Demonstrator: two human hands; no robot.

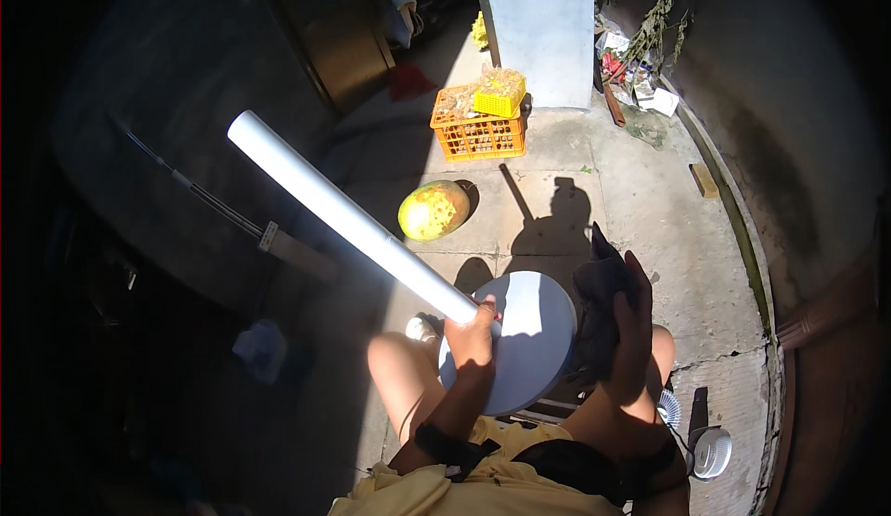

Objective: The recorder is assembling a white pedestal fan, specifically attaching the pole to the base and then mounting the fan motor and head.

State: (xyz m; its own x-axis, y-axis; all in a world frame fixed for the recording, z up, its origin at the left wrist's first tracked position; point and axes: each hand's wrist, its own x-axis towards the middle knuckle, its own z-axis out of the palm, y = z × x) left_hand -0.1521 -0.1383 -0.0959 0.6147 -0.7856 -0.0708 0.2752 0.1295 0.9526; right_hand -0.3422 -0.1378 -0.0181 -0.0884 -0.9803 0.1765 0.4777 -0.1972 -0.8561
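Note:
My left hand (pixel 471 338) is closed around the lower end of a long, smooth white tube (pixel 343 214). The tube slants up and away to the left. Under that hand lies a round white disc (pixel 538 330), like a stand's base, between my knees; whether tube and disc are joined is hidden by my fingers. To the right of the disc, my right hand (pixel 633 316) is raised, holding a dark cloth (pixel 596 307) that hangs down beside the disc's edge. Deep shade blurs the cloth's outline, and part of it is hidden.
A yellow-green melon (pixel 433 210) sits on the concrete ahead. Behind it stands an orange crate (pixel 478 137) with a small yellow basket (pixel 499 98) on top. A small white fan (pixel 713 453) lies by my right leg. Rubbish (pixel 640 80) lines the right wall.

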